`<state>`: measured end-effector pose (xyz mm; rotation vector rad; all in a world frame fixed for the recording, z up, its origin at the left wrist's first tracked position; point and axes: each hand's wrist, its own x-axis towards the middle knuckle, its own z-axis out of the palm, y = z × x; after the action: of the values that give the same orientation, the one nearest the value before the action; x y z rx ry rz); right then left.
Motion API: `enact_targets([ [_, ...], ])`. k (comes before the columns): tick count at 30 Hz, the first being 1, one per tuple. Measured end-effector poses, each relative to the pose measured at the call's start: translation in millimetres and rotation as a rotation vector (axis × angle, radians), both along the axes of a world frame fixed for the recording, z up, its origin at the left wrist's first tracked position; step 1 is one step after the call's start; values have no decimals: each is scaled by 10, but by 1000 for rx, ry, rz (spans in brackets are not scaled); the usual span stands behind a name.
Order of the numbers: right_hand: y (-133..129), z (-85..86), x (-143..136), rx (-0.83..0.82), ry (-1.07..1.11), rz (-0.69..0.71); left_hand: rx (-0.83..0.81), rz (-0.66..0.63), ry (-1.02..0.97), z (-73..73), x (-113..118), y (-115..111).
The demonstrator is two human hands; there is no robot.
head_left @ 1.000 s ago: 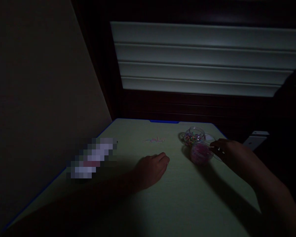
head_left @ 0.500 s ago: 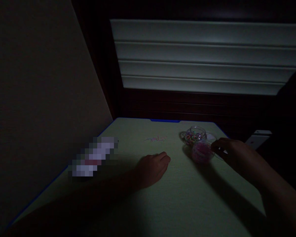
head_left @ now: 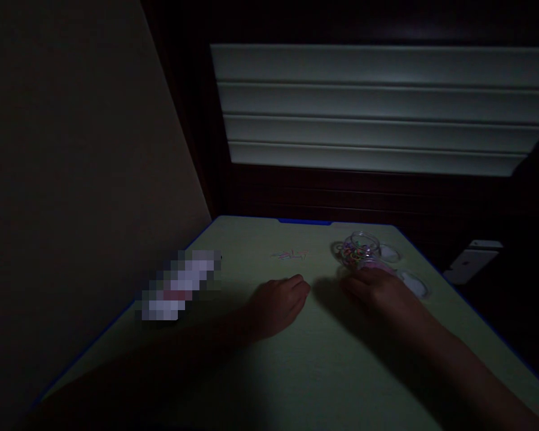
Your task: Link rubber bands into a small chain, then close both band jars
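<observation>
The left hand [head_left: 282, 304] is held low over the table [head_left: 323, 365], near its middle, with the fingers curled and drawn close together; whether anything is pinched between them cannot be told. Beyond it, on the far part of the table, a loose cluster of thin, pale, pinkish and bluish pieces [head_left: 290, 255] is seen.

The right hand [head_left: 377, 293] is placed in front of a clear jar of pink contents [head_left: 377, 264], by which most of that jar is hidden. Its fingers are bent downward and shadowed, so neither their grip nor any contact with the jar can be made out. Just behind, a clear open jar of multicoloured loops [head_left: 358, 251] is stood upright. To the right of the jars, two round discs are laid flat, a farther disc [head_left: 390, 252] and a nearer disc [head_left: 415, 285].

On the left side of the table, a long whitish object [head_left: 182, 287] is blurred into blocks. Past the right edge, a white rectangular object [head_left: 472, 263] is seen.
</observation>
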<state>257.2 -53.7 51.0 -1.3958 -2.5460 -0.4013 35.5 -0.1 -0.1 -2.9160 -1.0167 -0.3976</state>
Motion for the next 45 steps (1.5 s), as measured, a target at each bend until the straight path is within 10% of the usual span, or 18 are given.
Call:
enact_targets([
  [9,38,-157,-149,-75,-6,58,31,61,75,1,-128,138],
  [19,51,-177,-90,-79,36,63,46,463,170,168,-485,520],
  [45,12,-107,-120,-92,44,64,55,535,253,114,-400,531],
])
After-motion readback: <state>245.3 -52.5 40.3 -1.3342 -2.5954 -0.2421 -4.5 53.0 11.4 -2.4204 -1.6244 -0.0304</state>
